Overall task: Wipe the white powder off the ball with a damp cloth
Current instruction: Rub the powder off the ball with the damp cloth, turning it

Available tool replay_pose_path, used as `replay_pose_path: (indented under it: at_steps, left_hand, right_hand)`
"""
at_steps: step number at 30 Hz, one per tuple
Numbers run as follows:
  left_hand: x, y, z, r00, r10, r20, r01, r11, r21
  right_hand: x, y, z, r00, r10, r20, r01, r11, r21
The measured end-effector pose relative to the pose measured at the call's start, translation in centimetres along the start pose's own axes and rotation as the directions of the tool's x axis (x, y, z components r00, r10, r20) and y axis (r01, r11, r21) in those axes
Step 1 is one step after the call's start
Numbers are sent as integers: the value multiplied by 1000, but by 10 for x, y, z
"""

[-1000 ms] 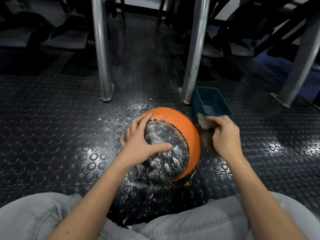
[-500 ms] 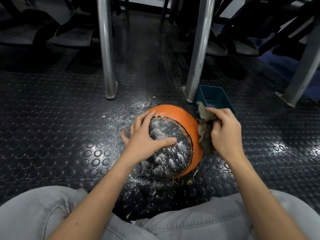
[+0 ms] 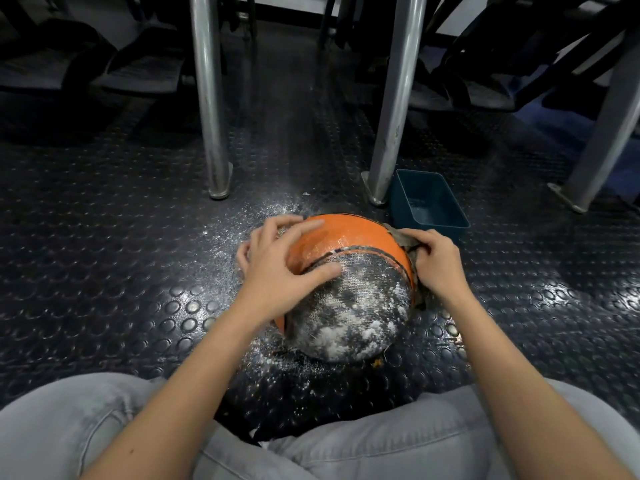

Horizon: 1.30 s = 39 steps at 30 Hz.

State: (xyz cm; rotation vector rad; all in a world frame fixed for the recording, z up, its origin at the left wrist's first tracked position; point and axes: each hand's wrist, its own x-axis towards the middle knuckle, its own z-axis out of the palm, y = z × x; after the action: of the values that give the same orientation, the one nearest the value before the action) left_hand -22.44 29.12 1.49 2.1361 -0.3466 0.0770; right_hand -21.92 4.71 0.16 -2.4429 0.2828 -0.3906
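Studded rubber floor (image 3: 104,271), steel legs (image 3: 207,98) and dark seats (image 3: 138,71) suggest a gym-like room.

One wide-angle view from the person's head, facing forward and down; close above the ball (image 3: 349,237), which sits centred; trouser legs (image 3: 86,420) at the bottom edge; floor (image 3: 104,271) beyond.
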Motion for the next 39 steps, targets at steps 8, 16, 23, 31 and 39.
replay_pose_path:
  at_steps: [8,16,23,31,39]
  left_hand:
    - [0,-8,13,975,16,222,-49,989,142]
    - [6,-4,5,973,-91,213,74,994,83]
    - [-1,0,14,982,-87,168,62,987,151]
    - [2,-1,15,981,-132,139,106,978,181]
    - [-7,6,24,983,-176,47,156,947,282]
  right_hand:
    - [-1,-31,-17,959,-241,-150,269,939,214]
    - [-11,-16,-7,946,-325,6,322,939,121]
    - [-20,-23,-3,975,-116,-189,128,990,51]
    - [-20,-18,4,983,-154,-103,158,987,34]
    - [-25,-33,-10,950,-239,-200,232,971,-60]
